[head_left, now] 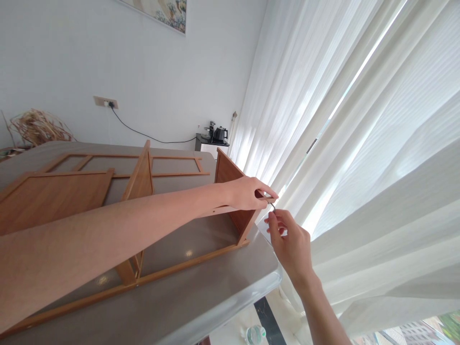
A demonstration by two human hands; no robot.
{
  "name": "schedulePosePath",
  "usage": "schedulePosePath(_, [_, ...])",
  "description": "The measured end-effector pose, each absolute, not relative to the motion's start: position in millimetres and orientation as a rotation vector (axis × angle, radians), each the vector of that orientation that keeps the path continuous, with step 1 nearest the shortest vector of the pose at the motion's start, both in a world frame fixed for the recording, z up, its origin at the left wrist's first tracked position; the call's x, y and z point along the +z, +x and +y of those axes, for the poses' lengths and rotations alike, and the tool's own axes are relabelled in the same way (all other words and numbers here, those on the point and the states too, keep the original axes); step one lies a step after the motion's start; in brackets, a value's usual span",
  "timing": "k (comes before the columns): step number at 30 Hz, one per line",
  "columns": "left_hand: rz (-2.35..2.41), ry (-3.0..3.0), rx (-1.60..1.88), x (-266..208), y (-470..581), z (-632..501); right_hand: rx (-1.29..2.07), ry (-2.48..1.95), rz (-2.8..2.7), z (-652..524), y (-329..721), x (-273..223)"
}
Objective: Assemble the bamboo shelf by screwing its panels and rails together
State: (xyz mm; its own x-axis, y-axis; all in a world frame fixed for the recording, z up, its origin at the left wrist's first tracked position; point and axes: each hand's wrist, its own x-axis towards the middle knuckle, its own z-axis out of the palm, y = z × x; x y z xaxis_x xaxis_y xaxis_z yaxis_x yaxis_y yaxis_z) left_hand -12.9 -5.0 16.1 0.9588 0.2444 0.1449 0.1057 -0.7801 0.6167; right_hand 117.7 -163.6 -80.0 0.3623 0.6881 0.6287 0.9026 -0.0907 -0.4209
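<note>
A wooden frame (194, 260) of a shelf lies on the grey table, with upright boards standing in it. My left hand (246, 192) reaches across to the right-hand end board (233, 173). Its fingers are closed around the end of a wooden rail (219, 210) at that board's upper edge. Just below and to the right, my right hand (289, 242) pinches a thin bent metal hex key (273, 206). The key's far tip meets the rail's end near my left fingertips; any screw there is hidden. A middle board (143, 175) stands upright left of my left wrist.
A wooden panel (61, 195) lies on the left of the grey table (215, 292), whose rounded edge is near me. White curtains (359, 143) hang close on the right. A black kettle (220, 134) stands beyond; a bottle (254, 334) is below.
</note>
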Motion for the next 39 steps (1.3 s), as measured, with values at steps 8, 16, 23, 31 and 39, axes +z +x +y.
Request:
schedulePosePath(8, [0.22,2.468,0.276,16.3,-14.2,-5.8,-0.42,-1.849,-1.433,-162.8,120.7,-84.0])
schedulePosePath(16, [0.222,2.484,0.267,17.9,-14.9,-6.4,-0.468,-1.865,-1.451,-164.0,125.0,-83.4])
schedulePosePath(23, [0.241,2.477,0.238,17.9,-14.7,-6.5,-0.629,-1.874,-1.527,-165.0,127.4,-85.3])
schedulePosePath(31, [0.218,2.468,0.294,8.4,-7.2,1.0,-1.119,-1.871,-1.586,-165.6,135.6,-81.5])
schedulePosePath(39, [0.204,2.474,0.366,-0.5,-2.0,4.2,-1.129,-1.894,-1.585,-166.9,134.6,-80.2])
